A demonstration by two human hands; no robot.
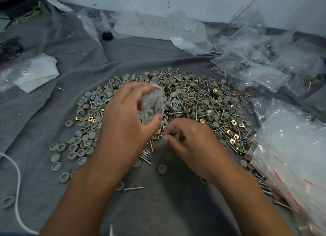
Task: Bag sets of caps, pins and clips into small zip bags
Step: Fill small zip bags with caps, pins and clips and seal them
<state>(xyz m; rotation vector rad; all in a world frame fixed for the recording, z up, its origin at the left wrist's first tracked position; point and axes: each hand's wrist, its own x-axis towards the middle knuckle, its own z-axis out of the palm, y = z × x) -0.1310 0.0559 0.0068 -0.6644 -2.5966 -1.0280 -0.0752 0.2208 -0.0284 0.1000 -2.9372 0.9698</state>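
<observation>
L hand (130,112) holds a small zip bag (152,105) upright over the pile, thumb below and fingers on top, prob so the mouth stays up for loading; some caps already show inside. R hand (190,140) sits just beside it, low over the screws (147,153), fingertips pinched together on smth thin, looks like a pin, can't tell for sure. So L grip closed on the bag, R grip closed in a pinch. Caps, pins, clips pile (176,98) is mid grey cloth (44,103). Filled bags (255,71) lie at far right edge, empty bag stack (291,147) at near right.
</observation>
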